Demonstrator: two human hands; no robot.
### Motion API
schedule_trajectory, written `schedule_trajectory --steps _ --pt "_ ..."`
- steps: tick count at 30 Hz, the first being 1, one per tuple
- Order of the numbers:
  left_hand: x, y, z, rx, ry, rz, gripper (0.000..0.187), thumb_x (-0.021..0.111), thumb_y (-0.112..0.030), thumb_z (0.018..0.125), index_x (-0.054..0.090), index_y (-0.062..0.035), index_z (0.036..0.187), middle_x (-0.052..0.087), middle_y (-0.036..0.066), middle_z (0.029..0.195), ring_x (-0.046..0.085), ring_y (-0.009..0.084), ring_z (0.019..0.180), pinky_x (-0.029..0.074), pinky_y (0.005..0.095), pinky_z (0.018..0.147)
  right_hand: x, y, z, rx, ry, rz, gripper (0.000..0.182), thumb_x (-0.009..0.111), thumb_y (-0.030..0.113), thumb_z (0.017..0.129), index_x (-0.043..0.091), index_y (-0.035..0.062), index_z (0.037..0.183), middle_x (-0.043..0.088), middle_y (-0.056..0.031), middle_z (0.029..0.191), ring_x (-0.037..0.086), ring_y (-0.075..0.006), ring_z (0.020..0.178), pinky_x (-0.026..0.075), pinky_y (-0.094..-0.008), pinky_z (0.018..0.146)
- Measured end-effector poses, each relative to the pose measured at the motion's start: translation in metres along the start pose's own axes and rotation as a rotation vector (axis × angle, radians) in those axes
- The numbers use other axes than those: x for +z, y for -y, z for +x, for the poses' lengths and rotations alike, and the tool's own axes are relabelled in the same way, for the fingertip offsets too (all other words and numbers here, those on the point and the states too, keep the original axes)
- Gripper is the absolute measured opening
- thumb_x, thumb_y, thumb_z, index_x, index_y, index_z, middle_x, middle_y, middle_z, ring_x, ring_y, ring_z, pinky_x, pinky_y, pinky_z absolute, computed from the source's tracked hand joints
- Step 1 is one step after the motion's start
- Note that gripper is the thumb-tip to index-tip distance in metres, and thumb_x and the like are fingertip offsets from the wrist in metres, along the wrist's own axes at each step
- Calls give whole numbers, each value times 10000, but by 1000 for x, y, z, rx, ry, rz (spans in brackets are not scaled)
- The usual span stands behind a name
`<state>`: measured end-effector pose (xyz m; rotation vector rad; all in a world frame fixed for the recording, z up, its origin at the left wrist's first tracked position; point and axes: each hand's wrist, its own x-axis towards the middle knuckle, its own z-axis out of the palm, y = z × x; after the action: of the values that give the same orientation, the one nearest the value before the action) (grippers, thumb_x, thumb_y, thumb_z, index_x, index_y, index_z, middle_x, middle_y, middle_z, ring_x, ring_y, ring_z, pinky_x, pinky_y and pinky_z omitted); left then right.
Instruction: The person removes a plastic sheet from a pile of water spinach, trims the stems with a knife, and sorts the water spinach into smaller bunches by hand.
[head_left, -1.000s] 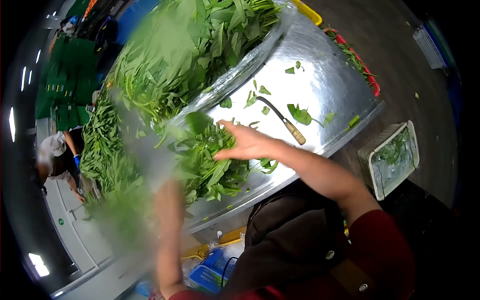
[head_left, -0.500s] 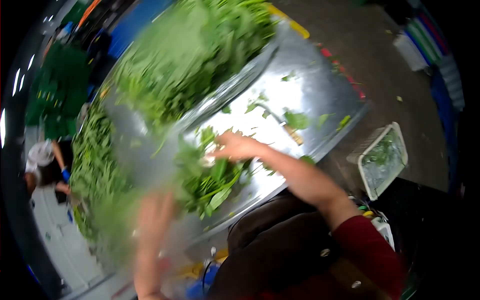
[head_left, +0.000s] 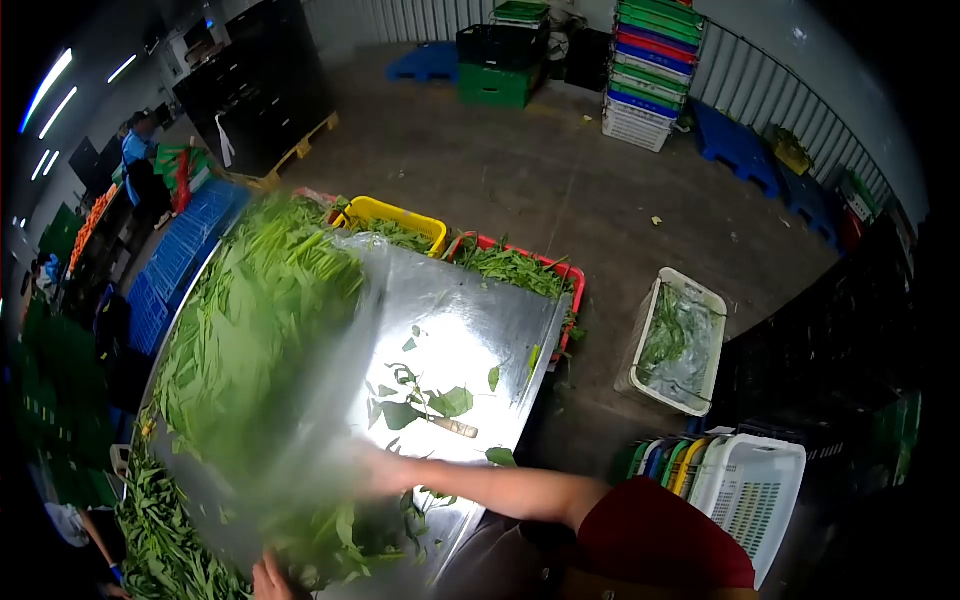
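Note:
In the head view, my right hand (head_left: 378,472) reaches over the metal table (head_left: 455,320), smeared by motion, its fingers not readable. Just below it, loose leafy greens (head_left: 345,540) lie near the table's front edge. My left hand (head_left: 270,580) shows only partly at the bottom of the view, fingers stretched out against the left side of these greens. A large heap of leafy greens (head_left: 250,320), partly blurred, rests beside clear plastic (head_left: 370,265). Cut leaves (head_left: 450,402) and a wooden-handled knife (head_left: 455,427) lie to the right of my right hand.
Beyond the table stand a yellow crate (head_left: 425,222) and a red crate (head_left: 575,285) with greens. A white crate (head_left: 720,310) sits on the floor, nested crates (head_left: 765,490) at lower right. Another greens pile (head_left: 165,530) lies left; a person (head_left: 140,150) stands far back.
The view has swung upward, bringing the floor and crates into sight. My right hand has gone from clearly gripping greens to a blur; my left hand sits lower, at the view's edge.

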<state>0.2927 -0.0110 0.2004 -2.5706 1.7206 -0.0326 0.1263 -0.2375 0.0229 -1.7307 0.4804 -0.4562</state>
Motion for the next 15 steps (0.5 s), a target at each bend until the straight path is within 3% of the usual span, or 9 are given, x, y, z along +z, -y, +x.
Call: schedule_trajectory --steps 1,3,5,7,10,11,12,13,15 --pt "-4 -10 2 -89 69 -13 653 658 -34 758 419 -141 1356 573 199 1104 579 383 957 493 432 803 -9 36 -10 -6 126 -139 757 688 411 807 376 20 1375 450 -238 1337 483 -323 1209 405 -385 1005" --pt "-13 -15 3 -97 95 -79 685 618 23 741 394 -138 1368 558 206 1131 572 391 987 492 436 833 -14 0 0 126 223 60 462 673 276 829 583 -14 1177 646 -207 1032 669 -254 880 555 -309 717" --pt "-12 -11 -1 -155 106 -117 699 609 44 726 391 -135 1366 549 211 1153 562 395 1024 483 440 867 -47 -30 -6 200 -29 557 275 671 169 807 668 -32 994 671 -143 752 640 -177 529 510 -246 453" --pt "-18 -17 -9 -186 90 -144 682 587 69 727 405 -134 1352 541 220 1178 544 401 1073 460 451 912 -101 -49 -13 468 -318 336 360 681 182 816 617 58 1148 647 -140 919 636 -232 727 531 -364 735" --pt "-23 -26 -8 -210 119 -187 651 529 90 749 405 -122 1352 525 221 1210 530 395 1098 450 459 920 -90 -24 -16 155 -298 -225 585 689 199 815 450 92 1337 494 -202 1237 584 -274 986 482 -385 873" --pt "-22 -30 -7 -198 142 -219 651 529 94 746 407 -115 1350 519 220 1217 526 392 1102 449 458 923 -70 -6 -14 -63 -220 -209 792 736 333 772 327 86 1403 379 -219 1333 410 -353 1232 386 -445 994" --pt "-19 -33 -3 -185 160 -251 651 530 97 744 409 -109 1349 514 219 1224 522 389 1107 447 456 926 -31 3 -14 -120 -243 -60 821 752 322 752 314 113 1414 432 -216 1220 410 -408 1186 387 -478 964" --pt "-15 -35 1 -173 176 -281 650 530 101 741 412 -102 1347 509 217 1231 518 385 1111 445 455 928 -11 6 -6 -332 -144 -141 784 756 322 748 363 104 1390 429 -232 1264 510 -368 1088 439 -445 893" --pt "-10 -30 0 -167 182 -353 689 552 121 717 406 -86 1358 474 215 1294 494 367 1156 424 436 969 -10 9 -3 -201 44 -20 450 745 214 717 609 52 1115 612 -178 1022 627 -235 815 503 -346 731"
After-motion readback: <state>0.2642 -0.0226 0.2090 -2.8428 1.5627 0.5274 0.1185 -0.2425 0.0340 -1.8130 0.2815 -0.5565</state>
